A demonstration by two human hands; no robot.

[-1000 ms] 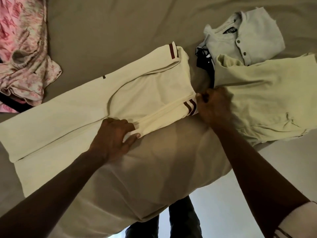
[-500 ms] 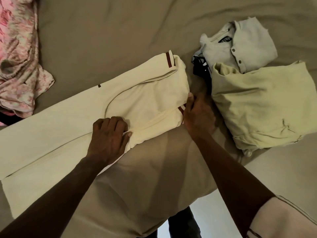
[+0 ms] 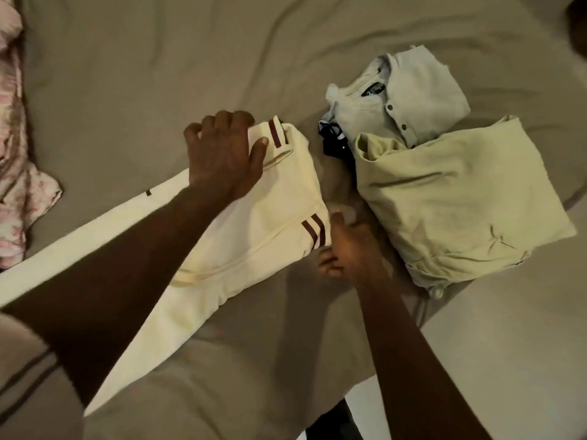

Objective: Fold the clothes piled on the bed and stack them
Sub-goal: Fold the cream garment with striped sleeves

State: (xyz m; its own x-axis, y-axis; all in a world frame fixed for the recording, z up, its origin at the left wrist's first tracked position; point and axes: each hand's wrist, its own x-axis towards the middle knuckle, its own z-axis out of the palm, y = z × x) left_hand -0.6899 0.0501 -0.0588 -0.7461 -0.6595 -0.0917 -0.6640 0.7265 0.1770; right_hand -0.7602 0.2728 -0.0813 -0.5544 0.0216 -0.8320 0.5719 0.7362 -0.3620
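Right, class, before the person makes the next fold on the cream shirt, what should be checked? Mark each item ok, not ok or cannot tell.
1. Left hand grips the far striped cuff of the cream shirt: ok.
2. Right hand holds the near cuff: cannot tell, it is blurred.
3. Both striped cuffs lie on the shirt's body: ok.
4. Lower half lies flat: cannot tell, the left arm hides part of it.
5. Folded green shirt and white shirt lie ready beside it: ok.
6. Pink clothes lie apart from the fold: ok.
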